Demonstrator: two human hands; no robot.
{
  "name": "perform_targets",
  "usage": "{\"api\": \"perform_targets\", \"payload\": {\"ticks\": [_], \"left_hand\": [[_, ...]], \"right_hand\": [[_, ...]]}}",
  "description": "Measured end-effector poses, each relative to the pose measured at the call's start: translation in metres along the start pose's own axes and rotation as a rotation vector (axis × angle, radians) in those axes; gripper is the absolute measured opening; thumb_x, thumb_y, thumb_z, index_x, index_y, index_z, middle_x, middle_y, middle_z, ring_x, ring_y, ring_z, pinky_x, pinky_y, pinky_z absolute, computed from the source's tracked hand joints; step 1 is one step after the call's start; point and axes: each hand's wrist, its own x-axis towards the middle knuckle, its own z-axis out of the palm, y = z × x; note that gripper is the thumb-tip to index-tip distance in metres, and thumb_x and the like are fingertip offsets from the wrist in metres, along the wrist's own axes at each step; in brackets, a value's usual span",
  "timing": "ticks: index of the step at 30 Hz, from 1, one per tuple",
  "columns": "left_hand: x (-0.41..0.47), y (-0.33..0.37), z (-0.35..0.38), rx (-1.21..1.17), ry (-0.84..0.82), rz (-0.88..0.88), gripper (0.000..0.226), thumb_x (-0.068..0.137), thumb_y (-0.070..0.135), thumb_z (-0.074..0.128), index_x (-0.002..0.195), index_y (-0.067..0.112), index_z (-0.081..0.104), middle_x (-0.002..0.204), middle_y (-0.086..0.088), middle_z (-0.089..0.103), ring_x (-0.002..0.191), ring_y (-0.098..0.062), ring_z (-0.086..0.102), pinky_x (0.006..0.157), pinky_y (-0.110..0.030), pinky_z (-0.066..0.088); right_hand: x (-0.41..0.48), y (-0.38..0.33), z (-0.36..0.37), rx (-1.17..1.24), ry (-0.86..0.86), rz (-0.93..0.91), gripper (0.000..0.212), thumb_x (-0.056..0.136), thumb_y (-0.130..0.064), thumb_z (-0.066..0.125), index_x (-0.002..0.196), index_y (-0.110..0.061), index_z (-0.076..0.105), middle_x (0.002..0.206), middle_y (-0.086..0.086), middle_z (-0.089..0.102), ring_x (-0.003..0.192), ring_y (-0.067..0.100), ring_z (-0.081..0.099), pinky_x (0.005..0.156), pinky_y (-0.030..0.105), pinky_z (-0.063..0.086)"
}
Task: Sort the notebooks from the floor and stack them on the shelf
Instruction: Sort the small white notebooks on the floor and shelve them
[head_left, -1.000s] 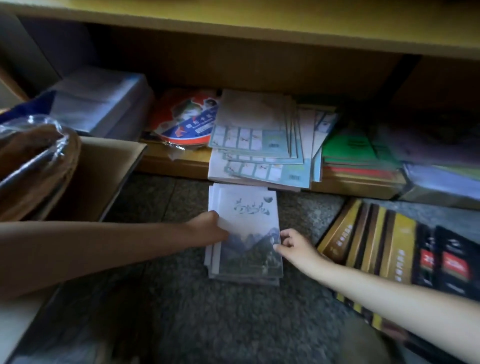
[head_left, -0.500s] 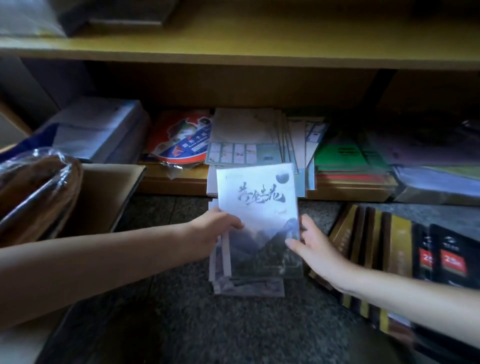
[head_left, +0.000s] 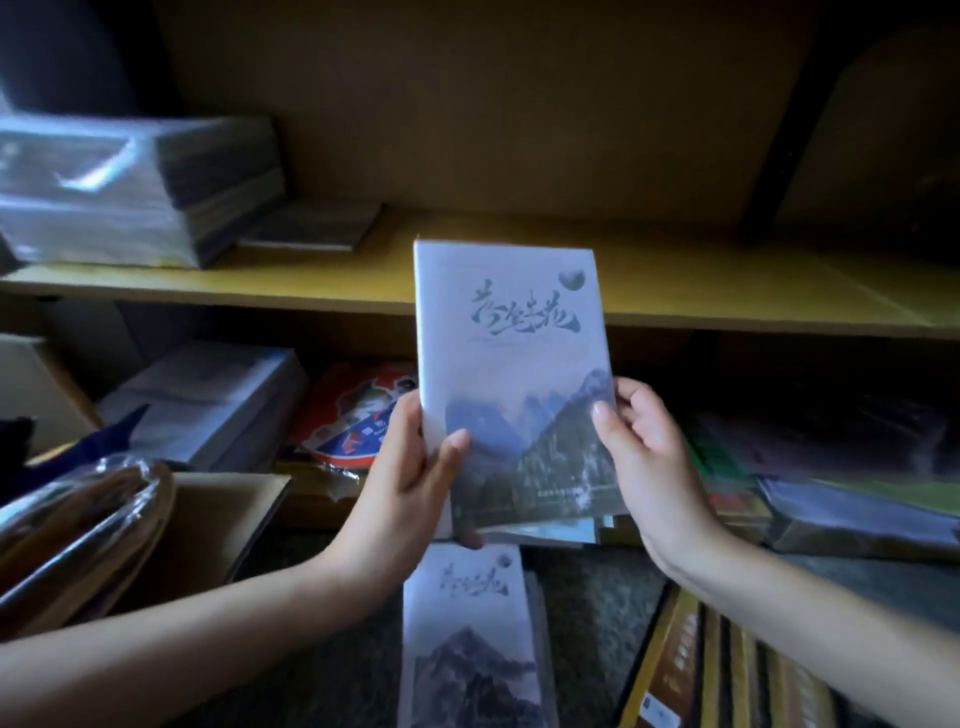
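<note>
I hold a small stack of white notebooks (head_left: 511, 374) with a mountain picture and dark calligraphy on the cover, raised in front of the yellow wooden shelf (head_left: 727, 291). My left hand (head_left: 410, 483) grips its lower left edge, and my right hand (head_left: 649, 462) grips its lower right edge. More notebooks of the same kind (head_left: 467, 634) lie stacked on the dark floor below.
A plastic-wrapped pack (head_left: 124, 192) and a thin dark booklet (head_left: 311, 226) lie on the shelf's left. The lower shelf holds paper packs (head_left: 208, 405), a red-blue item (head_left: 358, 415) and green books. A cardboard box (head_left: 208, 525) stands left; yellow-black books (head_left: 727, 670) lie right.
Both hands lifted the notebooks from the floor pile up to the level of the middle shelf. The view tilted upward with them.
</note>
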Motion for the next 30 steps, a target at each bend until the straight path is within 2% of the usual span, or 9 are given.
{"api": "perform_targets", "payload": {"ticks": [3,7,11,14,17,21,24,27,30], "left_hand": [[0.019,0.017,-0.010,-0.024,0.184,0.013,0.013,0.095,0.018,0.044,0.108,0.013,0.047,0.078,-0.001,0.058,0.049,-0.009,0.059,0.034,-0.024,0.043],[0.060,0.031,-0.045,-0.008,0.337,0.004,0.006,0.097,0.019,0.047,0.100,0.016,0.052,0.075,0.009,0.064,0.059,-0.005,0.062,0.037,-0.021,0.045],[0.104,0.045,-0.080,0.045,0.370,-0.090,0.010,0.096,0.017,0.051,0.098,0.009,0.056,0.079,-0.006,0.061,0.045,-0.002,0.058,0.032,-0.015,0.039],[0.127,0.050,-0.103,0.045,0.415,-0.208,0.005,0.093,0.008,0.054,0.093,0.006,0.059,0.071,-0.005,0.053,0.035,0.000,0.051,0.032,-0.012,0.038],[0.141,0.051,-0.127,-0.167,0.453,-0.263,0.040,0.086,-0.005,0.059,0.125,-0.004,0.051,0.083,-0.009,0.058,0.052,-0.007,0.061,0.043,-0.013,0.048],[0.146,0.045,-0.147,-0.146,0.511,-0.206,0.051,0.084,-0.009,0.061,0.132,-0.008,0.044,0.110,-0.017,0.061,0.067,-0.011,0.066,0.056,-0.011,0.053],[0.150,0.034,-0.156,0.092,0.580,-0.109,0.055,0.081,-0.004,0.067,0.132,-0.002,0.048,0.125,-0.016,0.057,0.085,-0.016,0.065,0.069,-0.014,0.053],[0.160,0.033,-0.167,0.236,0.565,-0.037,0.051,0.081,0.003,0.069,0.129,0.004,0.053,0.130,-0.013,0.055,0.116,-0.021,0.054,0.096,-0.027,0.042],[0.168,0.033,-0.175,0.403,0.508,-0.009,0.046,0.082,0.009,0.068,0.125,0.013,0.055,0.134,-0.012,0.048,0.124,-0.020,0.045,0.098,-0.024,0.035]], "right_hand": [[0.019,-0.020,0.013,0.081,-0.132,0.035,0.023,0.096,-0.013,0.048,0.116,-0.022,0.051,0.098,0.000,0.070,0.091,0.017,0.066,0.080,0.031,0.052],[0.036,-0.041,0.034,0.082,-0.303,-0.049,0.043,0.090,0.002,0.053,0.111,-0.029,0.034,0.104,0.006,0.061,0.066,0.013,0.065,0.055,0.024,0.051],[0.067,-0.044,0.074,-0.051,-0.391,-0.110,0.033,0.090,0.006,0.049,0.104,-0.024,0.049,0.104,-0.003,0.054,0.058,0.002,0.056,0.050,0.018,0.047],[0.094,-0.045,0.107,-0.112,-0.333,-0.024,0.026,0.094,-0.003,0.048,0.117,-0.014,0.052,0.084,-0.001,0.055,0.055,0.005,0.050,0.049,0.015,0.045],[0.116,-0.050,0.135,-0.086,-0.329,0.099,0.028,0.097,-0.009,0.046,0.125,-0.009,0.048,0.071,0.004,0.052,0.054,0.009,0.050,0.050,0.019,0.051],[0.131,-0.060,0.162,-0.108,-0.354,0.163,0.027,0.098,-0.009,0.043,0.124,-0.005,0.044,0.074,0.005,0.050,0.052,0.012,0.051,0.051,0.023,0.053],[0.139,-0.059,0.178,-0.258,-0.293,0.070,0.020,0.096,-0.014,0.050,0.115,-0.008,0.048,0.079,0.003,0.051,0.052,0.013,0.053,0.044,0.022,0.052],[0.148,-0.054,0.192,-0.514,-0.253,-0.078,0.008,0.092,-0.020,0.057,0.091,-0.014,0.051,0.083,0.001,0.056,0.069,0.022,0.063,0.063,0.038,0.058],[0.155,-0.049,0.209,-0.716,-0.248,-0.172,0.008,0.093,-0.021,0.055,0.088,-0.017,0.051,0.092,0.001,0.058,0.085,0.022,0.058,0.068,0.033,0.046]]}}
